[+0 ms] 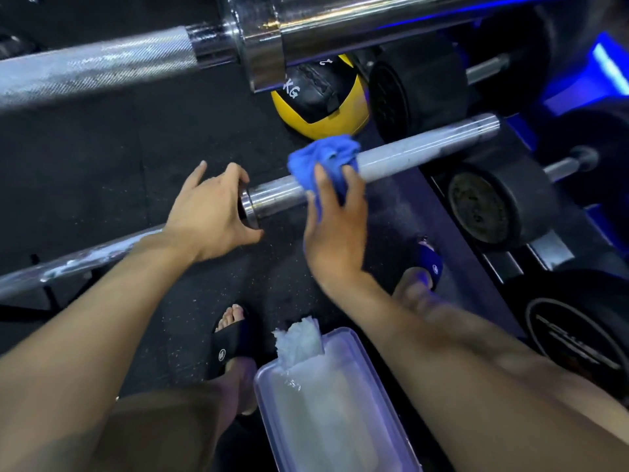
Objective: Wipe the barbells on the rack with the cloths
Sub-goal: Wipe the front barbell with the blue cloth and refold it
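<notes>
A chrome barbell [425, 148] runs from lower left to upper right across the middle of the view. My left hand [211, 209] grips its collar where the shaft meets the sleeve. A blue cloth [323, 158] is wrapped over the sleeve, and my right hand [335, 219] holds it against the metal from below. A second, thicker barbell [102, 66] crosses the top of the view above them. A white cloth [299, 342] hangs over the rim of a clear plastic tub [269, 396] between my legs.
A yellow and black medicine ball [323, 107] lies on the black rubber floor beyond the sleeve. Dumbbells [493, 206] sit on a blue-lit rack at the right. My feet in slides [231, 345] stand beside the tub.
</notes>
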